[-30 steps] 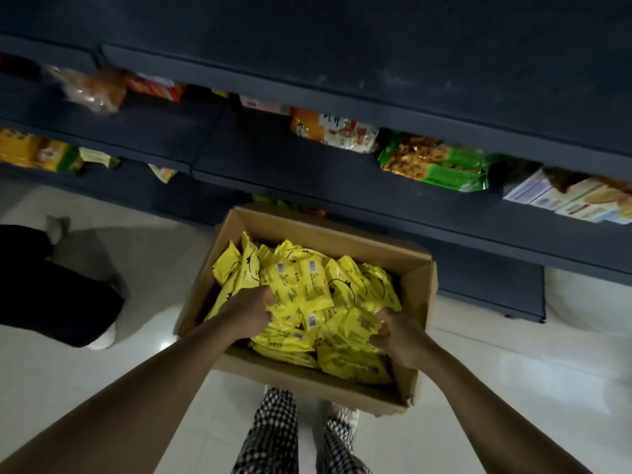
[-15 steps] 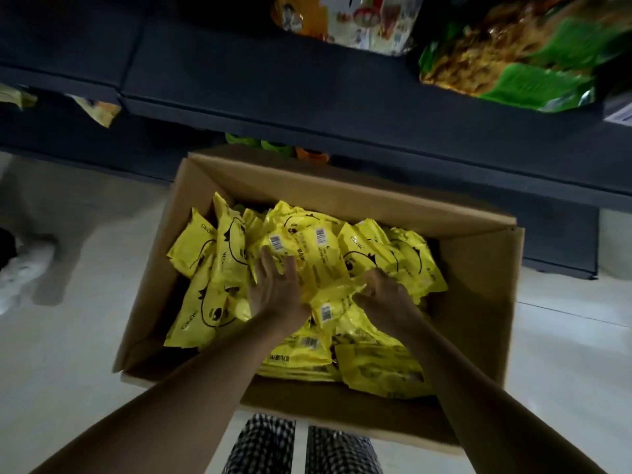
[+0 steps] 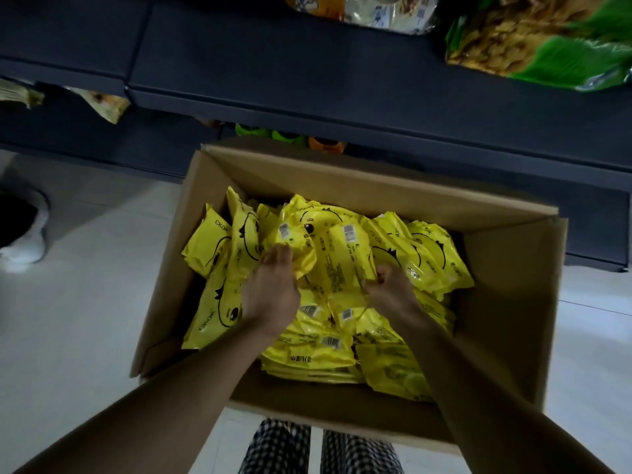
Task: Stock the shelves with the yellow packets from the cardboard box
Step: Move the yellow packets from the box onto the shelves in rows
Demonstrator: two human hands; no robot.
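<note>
The box sits on the floor at the person's feet, open, with the packets heaped inside, most toward its 9 o'clock wall. Both hands are down in the heap. The left hand lies on the pile with fingers fairly straight, tips pushed under a packet's edge at 12 o'clock, seemingly to gather a bunch. The right hand has its fingers curled, pinching packets at the heap's centre. The shelf at 12 o'clock stands close, likely so each handful travels a short way.
</note>
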